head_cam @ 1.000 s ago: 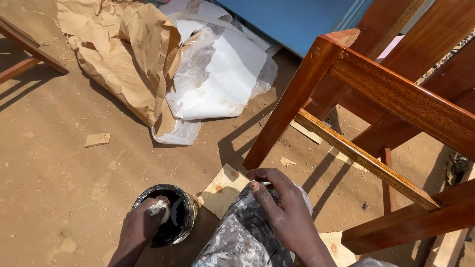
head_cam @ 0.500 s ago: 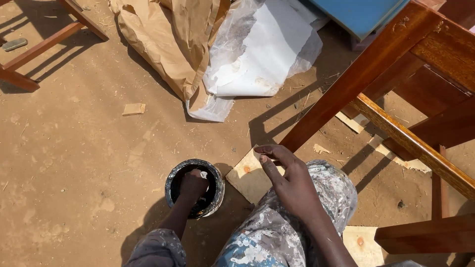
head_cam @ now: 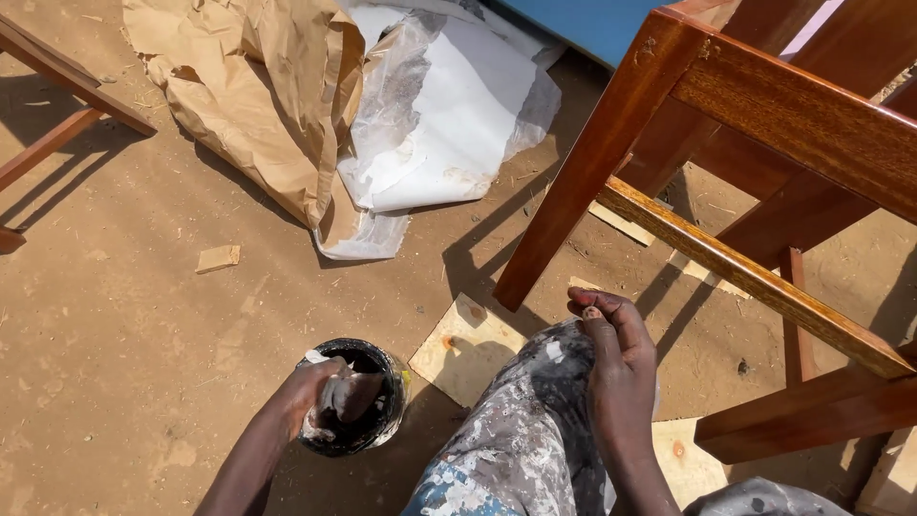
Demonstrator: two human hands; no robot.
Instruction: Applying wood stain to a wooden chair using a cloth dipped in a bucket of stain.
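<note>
Two hands seen: left hand (head_cam: 320,401) fingers closed on rag (head_cam: 330,397), dipped in black tin (head_cam: 358,397); right hand (head_cam: 616,358) rested on knee (head_cam: 540,420), fingers loosely curled, holding nothing, prob. for balance.

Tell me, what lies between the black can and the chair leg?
In the head view, a pale board scrap lies on sand between the black can and the chair leg.

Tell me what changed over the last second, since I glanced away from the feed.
Little changed. The left hand has stayed in the black tin, clutching a pale rag pressed a little deeper inside. The right hand still rests on the paint-spattered knee, fingers loose. Mostly the head camera shifted, so the view moved. The varnished wooden frame, brown paper sack and sandy ground are as before.
</note>
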